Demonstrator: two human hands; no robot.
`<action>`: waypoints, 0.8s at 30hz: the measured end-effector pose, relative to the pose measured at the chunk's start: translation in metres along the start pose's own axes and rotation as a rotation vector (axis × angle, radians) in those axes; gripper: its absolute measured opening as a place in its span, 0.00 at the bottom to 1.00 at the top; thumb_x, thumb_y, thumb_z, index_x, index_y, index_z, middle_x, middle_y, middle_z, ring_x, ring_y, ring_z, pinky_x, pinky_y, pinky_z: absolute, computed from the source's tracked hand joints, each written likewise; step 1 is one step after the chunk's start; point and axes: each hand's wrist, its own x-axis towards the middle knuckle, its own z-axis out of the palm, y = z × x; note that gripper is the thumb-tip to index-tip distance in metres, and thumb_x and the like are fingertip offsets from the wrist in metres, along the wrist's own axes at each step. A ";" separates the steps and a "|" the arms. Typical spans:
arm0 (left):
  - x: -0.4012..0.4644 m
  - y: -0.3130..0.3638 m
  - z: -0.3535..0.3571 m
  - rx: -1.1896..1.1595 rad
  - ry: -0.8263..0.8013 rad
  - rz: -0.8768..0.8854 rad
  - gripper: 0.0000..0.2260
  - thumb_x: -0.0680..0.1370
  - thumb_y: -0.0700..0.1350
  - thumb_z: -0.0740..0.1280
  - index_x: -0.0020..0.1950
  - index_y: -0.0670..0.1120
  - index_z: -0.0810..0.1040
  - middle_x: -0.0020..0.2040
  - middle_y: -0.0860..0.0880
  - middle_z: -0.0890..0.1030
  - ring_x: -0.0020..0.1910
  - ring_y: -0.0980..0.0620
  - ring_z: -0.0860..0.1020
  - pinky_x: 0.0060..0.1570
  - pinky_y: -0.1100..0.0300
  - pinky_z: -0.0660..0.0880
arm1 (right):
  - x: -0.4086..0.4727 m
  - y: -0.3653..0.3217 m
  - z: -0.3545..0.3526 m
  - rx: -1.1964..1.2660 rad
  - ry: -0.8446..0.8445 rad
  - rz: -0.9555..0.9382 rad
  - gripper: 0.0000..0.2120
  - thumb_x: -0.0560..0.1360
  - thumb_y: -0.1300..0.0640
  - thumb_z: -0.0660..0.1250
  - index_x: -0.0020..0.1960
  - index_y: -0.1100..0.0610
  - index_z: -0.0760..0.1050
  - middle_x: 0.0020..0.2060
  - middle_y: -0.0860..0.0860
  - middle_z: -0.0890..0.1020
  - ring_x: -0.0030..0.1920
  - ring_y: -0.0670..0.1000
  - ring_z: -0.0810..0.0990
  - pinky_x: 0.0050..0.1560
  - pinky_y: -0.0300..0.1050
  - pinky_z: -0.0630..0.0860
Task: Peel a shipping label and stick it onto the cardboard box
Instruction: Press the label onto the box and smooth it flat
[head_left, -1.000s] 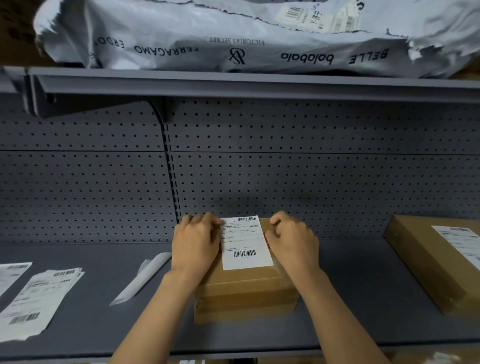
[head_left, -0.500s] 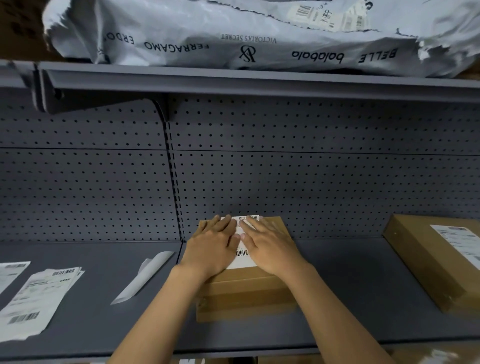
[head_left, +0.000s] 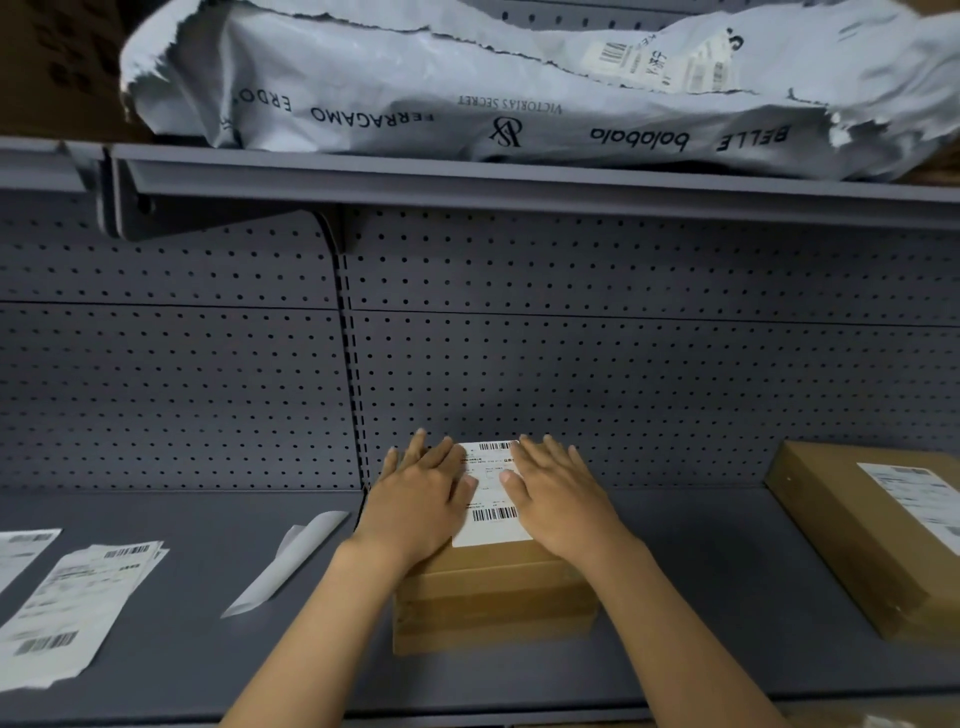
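A small brown cardboard box stands on the grey shelf in the middle. A white shipping label with two barcodes lies flat on its top face. My left hand rests palm down on the label's left side, fingers spread. My right hand rests palm down on the label's right side, fingers spread. Neither hand holds anything. The label's side edges are hidden under my hands.
A curled strip of backing paper lies left of the box. A stack of labels sits at far left. A second labelled box stands at right. A grey mailer bag lies on the upper shelf.
My hands went from curled fists at the label's edges to flat palms meeting over its middle, then slid apart sideways, uncovering the middle of the label.
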 end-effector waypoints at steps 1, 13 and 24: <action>0.000 0.003 0.000 -0.011 0.015 0.014 0.25 0.85 0.57 0.51 0.82 0.50 0.60 0.83 0.51 0.58 0.84 0.47 0.47 0.79 0.46 0.45 | -0.002 -0.003 -0.002 0.019 0.015 -0.024 0.28 0.86 0.44 0.44 0.82 0.55 0.52 0.82 0.51 0.55 0.82 0.54 0.49 0.81 0.53 0.43; -0.016 0.015 -0.005 0.050 0.019 0.003 0.17 0.83 0.57 0.55 0.69 0.56 0.75 0.77 0.59 0.70 0.70 0.48 0.75 0.60 0.50 0.76 | -0.018 -0.006 -0.001 0.091 -0.002 -0.073 0.24 0.85 0.45 0.51 0.79 0.49 0.63 0.80 0.45 0.61 0.81 0.52 0.56 0.78 0.52 0.55; -0.034 0.001 -0.015 0.156 0.067 -0.045 0.19 0.84 0.60 0.55 0.73 0.60 0.73 0.74 0.59 0.73 0.62 0.48 0.81 0.55 0.52 0.79 | -0.032 0.012 -0.014 0.098 0.029 -0.030 0.23 0.85 0.46 0.51 0.78 0.52 0.66 0.79 0.49 0.65 0.80 0.51 0.59 0.78 0.49 0.53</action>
